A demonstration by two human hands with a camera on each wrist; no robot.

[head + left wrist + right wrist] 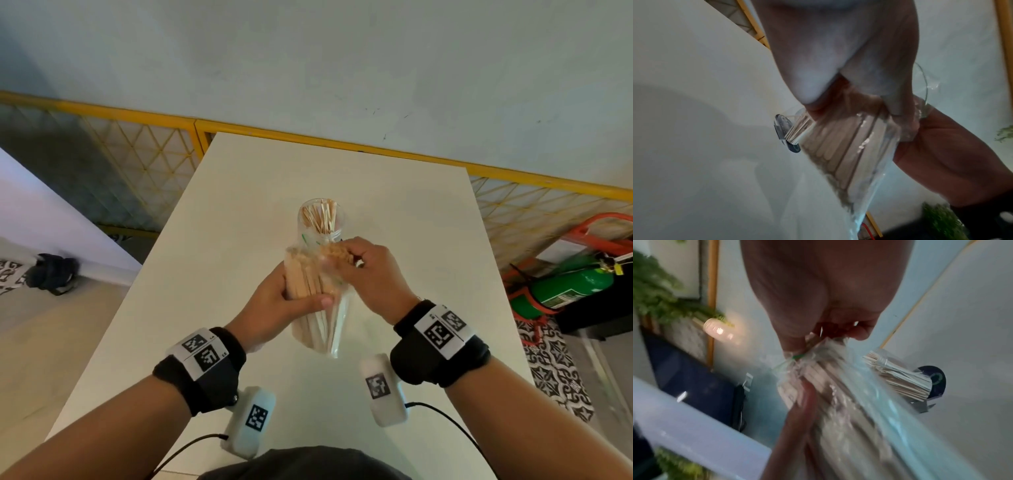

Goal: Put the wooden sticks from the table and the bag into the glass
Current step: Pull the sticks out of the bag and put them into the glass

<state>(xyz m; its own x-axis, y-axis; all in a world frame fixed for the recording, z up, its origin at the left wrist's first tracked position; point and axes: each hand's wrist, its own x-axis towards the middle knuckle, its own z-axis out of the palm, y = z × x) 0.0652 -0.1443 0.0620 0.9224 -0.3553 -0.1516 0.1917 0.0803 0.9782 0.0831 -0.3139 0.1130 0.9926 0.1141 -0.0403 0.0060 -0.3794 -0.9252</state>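
Note:
A clear glass [322, 219] stands on the white table [222, 212], with several thin wooden sticks [320, 216] upright in it. Just in front of it I hold a clear plastic bag [325, 329] full of flat wooden sticks [303, 277] above the table. My left hand [274, 301] grips the bag around its middle, thumb across the front. My right hand [370, 270] pinches the stick ends [818, 344] at the bag's open mouth. The left wrist view shows the bag [875, 162], its sticks [830, 146] and the glass base [785, 129]. The right wrist view shows the glass [929, 382] beyond the bag [869, 402].
A yellow mesh fence [144, 150] runs behind the table's far edge. A green cylinder [568, 284] in a red frame lies on the floor to the right. A dark object [51, 274] sits on the floor at the left.

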